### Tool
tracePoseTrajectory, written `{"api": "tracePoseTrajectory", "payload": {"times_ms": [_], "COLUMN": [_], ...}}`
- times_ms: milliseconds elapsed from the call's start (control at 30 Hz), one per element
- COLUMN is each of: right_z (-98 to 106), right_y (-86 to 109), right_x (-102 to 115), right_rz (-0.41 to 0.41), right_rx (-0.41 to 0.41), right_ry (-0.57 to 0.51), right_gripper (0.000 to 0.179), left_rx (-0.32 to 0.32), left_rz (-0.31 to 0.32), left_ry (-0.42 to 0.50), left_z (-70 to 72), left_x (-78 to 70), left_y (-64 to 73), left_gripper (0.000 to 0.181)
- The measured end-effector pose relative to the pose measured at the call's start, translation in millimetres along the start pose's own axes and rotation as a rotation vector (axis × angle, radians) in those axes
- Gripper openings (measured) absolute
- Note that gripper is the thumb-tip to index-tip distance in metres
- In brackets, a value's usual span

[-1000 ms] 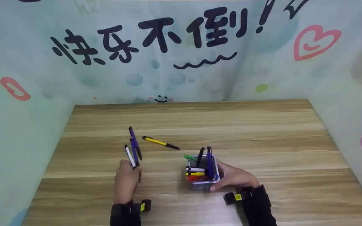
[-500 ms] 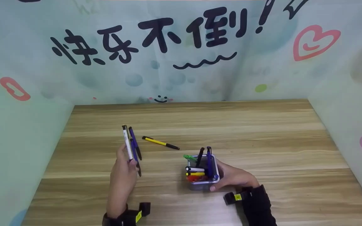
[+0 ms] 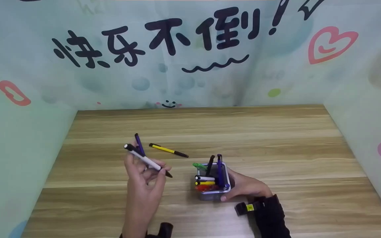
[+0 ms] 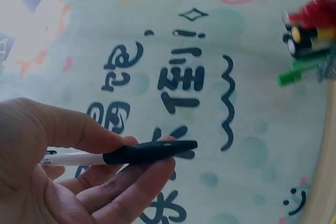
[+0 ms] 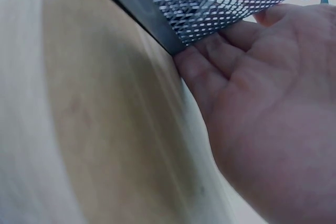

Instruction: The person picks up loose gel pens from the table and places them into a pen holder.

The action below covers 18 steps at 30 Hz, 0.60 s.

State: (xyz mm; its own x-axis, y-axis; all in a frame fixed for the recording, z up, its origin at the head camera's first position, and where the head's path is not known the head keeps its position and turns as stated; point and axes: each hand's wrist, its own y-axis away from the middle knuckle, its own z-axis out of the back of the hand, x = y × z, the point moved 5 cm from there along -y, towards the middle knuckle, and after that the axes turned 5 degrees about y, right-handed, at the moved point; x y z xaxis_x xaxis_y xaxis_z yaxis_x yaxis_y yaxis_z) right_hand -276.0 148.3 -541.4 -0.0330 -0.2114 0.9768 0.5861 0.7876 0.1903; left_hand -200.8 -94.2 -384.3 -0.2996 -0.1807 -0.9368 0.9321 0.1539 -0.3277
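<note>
My left hand (image 3: 144, 191) is raised left of the pen holder, pinching a white pen (image 3: 152, 163) between thumb and fingers. In the left wrist view the pen's black grip and tip (image 4: 152, 151) point away past the fingertips. My right hand (image 3: 248, 185) holds the mesh pen holder (image 3: 210, 197) by its right side, thumb at the front corner. Seen from the right wrist, the fingers lie along the metal mesh wall (image 5: 210, 11). Inside the holder stand several pens, among them a purple pen (image 3: 220, 172) and a green pen (image 3: 199, 166).
A yellow pen (image 3: 167, 149) lies on the wooden table (image 3: 276, 132) between the left hand and the holder. Behind the left hand lies a purple pen (image 3: 139, 142), partly hidden, with another dark pen end beside it. A printed backdrop (image 3: 190, 89) encloses the table's back and sides.
The left hand has picked up the white pen from beside the purple pens, lifted it and turned its tip toward the right. My right hand and the holder have stayed put.
</note>
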Motion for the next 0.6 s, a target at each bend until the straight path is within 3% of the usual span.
{"api": "tracePoseTrajectory", "payload": {"times_ms": [133, 333, 433, 600], "right_z": [0, -2, -1, 1], "right_y": [0.2, -2.3, -2.1, 0.2], "right_x": [0, 3, 1, -2], "right_rz": [0.008, 0.076, 0.065, 0.005], "right_rx": [0.004, 0.025, 0.020, -0.014], "right_ry": [-0.014, -0.007, -0.012, -0.001], "right_gripper": [0.108, 0.109, 0.109, 0.106], "left_rx": [0.030, 0.076, 0.111, 0.158], "left_rz": [-0.018, -0.067, -0.137, -0.309], "left_ry": [0.068, 0.111, 0.106, 0.123], "left_z": [-9.1, -19.5, -25.8, -39.8], "left_x": [-9.9, -16.7, -19.5, -24.0], "left_y": [4.4, 10.7, 15.1, 21.1], "left_gripper": [0.105, 0.110, 0.108, 0.097]}}
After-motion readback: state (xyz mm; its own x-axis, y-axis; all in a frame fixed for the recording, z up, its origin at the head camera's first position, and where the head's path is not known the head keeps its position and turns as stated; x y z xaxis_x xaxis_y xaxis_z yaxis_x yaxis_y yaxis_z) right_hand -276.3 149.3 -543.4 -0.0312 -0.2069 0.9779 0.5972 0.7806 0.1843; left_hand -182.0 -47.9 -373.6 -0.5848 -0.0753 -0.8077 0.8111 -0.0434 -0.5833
